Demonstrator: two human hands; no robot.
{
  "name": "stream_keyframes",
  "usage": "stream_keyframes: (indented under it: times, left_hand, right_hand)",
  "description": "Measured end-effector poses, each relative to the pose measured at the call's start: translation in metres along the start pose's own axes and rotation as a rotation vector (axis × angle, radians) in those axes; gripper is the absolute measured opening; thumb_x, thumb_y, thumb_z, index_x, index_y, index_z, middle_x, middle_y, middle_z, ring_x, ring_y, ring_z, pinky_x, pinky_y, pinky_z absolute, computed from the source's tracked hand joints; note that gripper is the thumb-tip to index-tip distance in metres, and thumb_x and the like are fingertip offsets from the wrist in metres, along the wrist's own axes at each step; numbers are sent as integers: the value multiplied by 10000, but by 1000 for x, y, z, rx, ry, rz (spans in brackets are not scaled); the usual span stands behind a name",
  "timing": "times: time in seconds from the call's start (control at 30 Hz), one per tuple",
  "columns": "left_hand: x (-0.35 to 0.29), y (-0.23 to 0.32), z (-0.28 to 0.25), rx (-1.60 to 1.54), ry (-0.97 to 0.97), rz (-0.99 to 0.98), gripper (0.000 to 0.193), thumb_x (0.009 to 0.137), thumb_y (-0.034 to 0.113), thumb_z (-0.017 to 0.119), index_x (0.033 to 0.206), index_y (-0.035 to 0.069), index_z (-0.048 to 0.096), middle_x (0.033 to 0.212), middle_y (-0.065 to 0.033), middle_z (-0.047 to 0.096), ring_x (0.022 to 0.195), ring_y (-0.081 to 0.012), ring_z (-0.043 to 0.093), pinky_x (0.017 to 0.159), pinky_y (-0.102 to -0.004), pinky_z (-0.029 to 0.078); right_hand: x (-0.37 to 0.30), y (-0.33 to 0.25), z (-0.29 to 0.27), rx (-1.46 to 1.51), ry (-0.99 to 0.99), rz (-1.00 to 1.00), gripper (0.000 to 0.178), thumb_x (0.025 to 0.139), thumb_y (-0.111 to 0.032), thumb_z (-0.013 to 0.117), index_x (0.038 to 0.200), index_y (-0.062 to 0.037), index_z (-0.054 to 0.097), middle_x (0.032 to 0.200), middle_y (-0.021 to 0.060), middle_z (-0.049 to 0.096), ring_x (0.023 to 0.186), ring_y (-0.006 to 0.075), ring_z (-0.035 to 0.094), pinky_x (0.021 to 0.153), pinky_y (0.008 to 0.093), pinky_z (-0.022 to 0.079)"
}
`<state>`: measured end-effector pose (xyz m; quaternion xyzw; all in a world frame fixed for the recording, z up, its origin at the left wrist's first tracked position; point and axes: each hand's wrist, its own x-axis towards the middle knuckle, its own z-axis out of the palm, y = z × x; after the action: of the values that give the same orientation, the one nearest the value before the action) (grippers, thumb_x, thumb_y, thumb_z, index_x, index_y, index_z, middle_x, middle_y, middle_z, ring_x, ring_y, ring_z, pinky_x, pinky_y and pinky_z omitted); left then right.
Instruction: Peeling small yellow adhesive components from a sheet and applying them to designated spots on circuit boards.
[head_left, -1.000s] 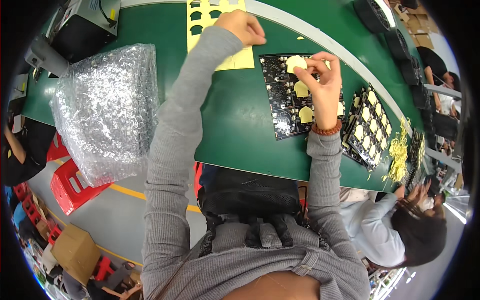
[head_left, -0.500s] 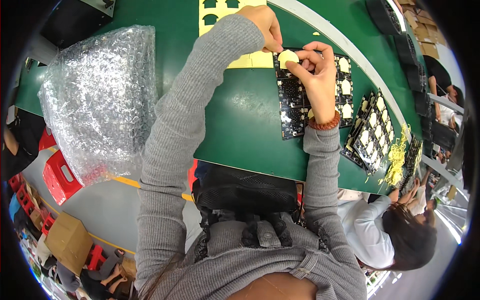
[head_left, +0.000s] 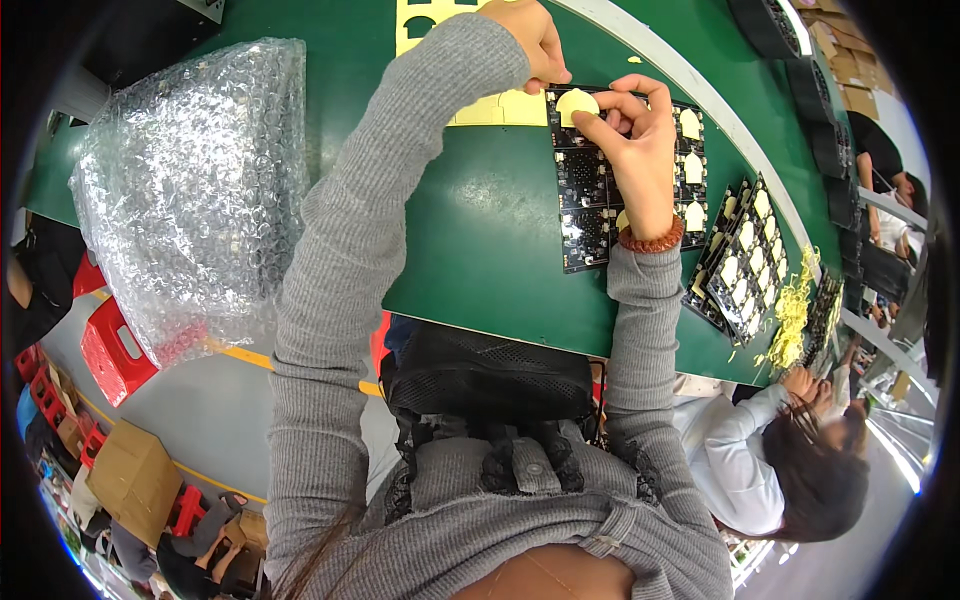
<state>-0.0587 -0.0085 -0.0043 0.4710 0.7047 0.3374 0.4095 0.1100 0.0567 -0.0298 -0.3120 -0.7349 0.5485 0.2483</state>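
A panel of black circuit boards [head_left: 585,228] lies on the green table, with yellow house-shaped stickers [head_left: 692,168] down its right column. At its upper left corner my right hand [head_left: 640,140] pinches or presses a yellow sticker [head_left: 577,103] with thumb and forefinger; whether it is fully stuck down I cannot tell. Just beyond the panel's far left corner, my left hand [head_left: 528,42] has its fingertips pressed together, and what they hold, if anything, is hidden. Beneath my left forearm lies a yellow sticker sheet [head_left: 500,110] with cut-out shapes, partly covered.
Stickered panels [head_left: 742,265] are stacked at the right, beside a heap of yellow scraps [head_left: 793,315]. A bubble-wrap bundle [head_left: 195,190] covers the left table end. A pale curved strip [head_left: 700,95] runs behind the panel. A person in white [head_left: 740,455] sits close at the right.
My left fingertips have drawn slightly away from the sticker, toward the far side. My right thumb and forefinger remain at the sticker. The whole view has shifted a little.
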Motion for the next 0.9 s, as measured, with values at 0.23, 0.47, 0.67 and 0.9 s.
stream_keyframes:
  times: [0.23, 0.47, 0.67, 0.9]
  left_hand:
    - [4, 1, 0, 72, -26, 33, 175, 696, 160, 685, 755, -4, 667, 651, -92, 644, 575, -160, 615, 563, -262, 480]
    - [5, -3, 0, 177, -83, 109, 283, 696, 248, 701, 810, -2, 636, 745, -104, 635, 700, -188, 608, 637, -291, 475]
    - [8, -12, 10, 372, 43, 162, 319, 652, 272, 739, 803, 18, 621, 656, -58, 608, 611, -143, 593, 592, -263, 484]
    - [11, -17, 7, 401, 26, 163, 348, 640, 313, 745, 813, 37, 619, 659, -61, 605, 626, -162, 593, 605, -278, 478]
  right_hand:
    - [0, 1, 0, -38, 5, -5, 422, 640, 0, 657, 967, -13, 390, 739, 7, 575, 599, 48, 374, 527, 177, 346]
    - [-1, 7, 1, -109, 34, -60, 379, 643, -17, 660, 944, -20, 429, 745, 9, 552, 609, 66, 391, 553, 197, 370]
    - [-4, 5, 7, -291, 63, -189, 351, 642, -38, 672, 932, -26, 474, 762, 33, 528, 644, 107, 434, 581, 235, 396]
    - [-9, 1, 5, -599, 223, -511, 316, 642, -94, 714, 917, -42, 568, 815, 67, 526, 797, 220, 469, 695, 312, 400]
